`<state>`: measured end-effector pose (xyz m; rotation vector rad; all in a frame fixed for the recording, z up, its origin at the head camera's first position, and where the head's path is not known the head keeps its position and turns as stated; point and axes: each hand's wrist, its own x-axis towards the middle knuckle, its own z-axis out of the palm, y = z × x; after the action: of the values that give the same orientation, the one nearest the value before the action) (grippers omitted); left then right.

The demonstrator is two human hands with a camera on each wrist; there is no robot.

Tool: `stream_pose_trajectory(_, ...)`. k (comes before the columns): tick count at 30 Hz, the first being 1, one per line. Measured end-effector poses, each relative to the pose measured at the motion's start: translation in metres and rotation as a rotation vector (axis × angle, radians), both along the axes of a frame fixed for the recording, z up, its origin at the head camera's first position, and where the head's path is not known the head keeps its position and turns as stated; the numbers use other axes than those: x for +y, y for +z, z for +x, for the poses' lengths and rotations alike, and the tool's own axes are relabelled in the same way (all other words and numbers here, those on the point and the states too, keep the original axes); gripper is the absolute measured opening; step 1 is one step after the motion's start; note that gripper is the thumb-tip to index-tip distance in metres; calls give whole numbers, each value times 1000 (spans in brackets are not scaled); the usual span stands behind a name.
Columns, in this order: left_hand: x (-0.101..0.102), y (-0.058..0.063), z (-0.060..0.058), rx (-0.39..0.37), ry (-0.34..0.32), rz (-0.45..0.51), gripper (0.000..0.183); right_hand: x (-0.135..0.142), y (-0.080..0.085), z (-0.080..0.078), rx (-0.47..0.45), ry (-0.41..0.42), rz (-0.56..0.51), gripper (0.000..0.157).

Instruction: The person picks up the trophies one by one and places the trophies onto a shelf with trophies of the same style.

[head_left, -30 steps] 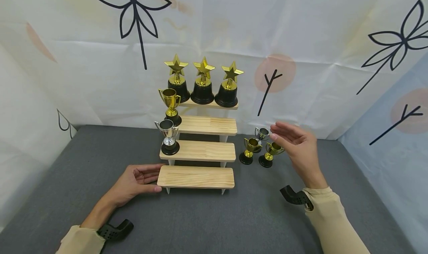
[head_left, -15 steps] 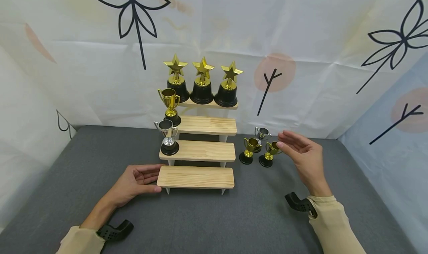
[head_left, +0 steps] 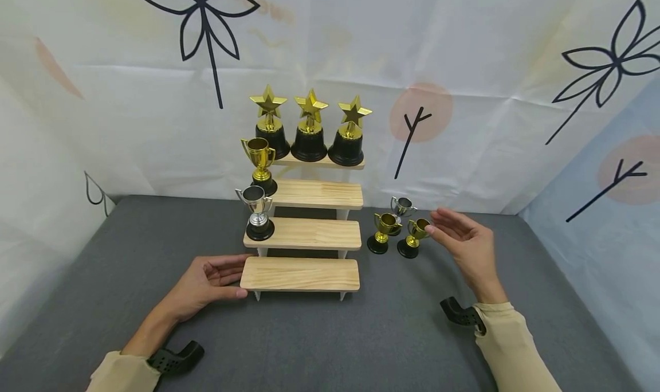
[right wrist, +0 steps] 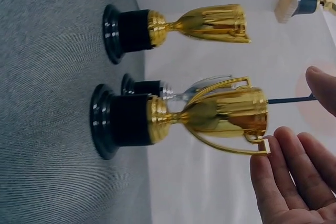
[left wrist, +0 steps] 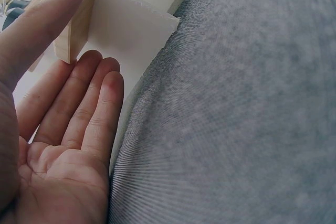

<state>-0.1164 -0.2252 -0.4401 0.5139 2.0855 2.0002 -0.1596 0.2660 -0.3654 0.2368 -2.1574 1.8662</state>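
Gold trophy cup (head_left: 413,239) beside right hand (head_left: 466,244)

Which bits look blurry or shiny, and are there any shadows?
Head view: a soft, faint shadow on the gray table near the right hand; left wrist view: the table's weave looks blurry toward the right; right wrist view: bright, glossy reflections on the nearest gold cup.

Rightmost gold cup (head_left: 415,231), black-based, upright, right of the four-tier wooden stand (head_left: 300,274)
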Motion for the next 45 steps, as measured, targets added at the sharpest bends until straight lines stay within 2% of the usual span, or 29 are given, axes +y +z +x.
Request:
stream_pose_trajectory(8, 0, 0, 0, 1, 1, 6, 68, -2, -13, -5, -54, -52, 125, 49)
stream_pose_trajectory(12, 0, 0, 0, 2, 0, 5, 68, -4, -18, -7, -92, -69, 115, 51)
stream_pose_trajectory(22, 0, 0, 0, -6, 1, -4, 68, -4, -31, -10, -136, -39, 91, 53)
stream_pose_trajectory(45, 0, 0, 0, 1, 0, 1, 68, -5, -38, -12, -92, -12, 82, 47)
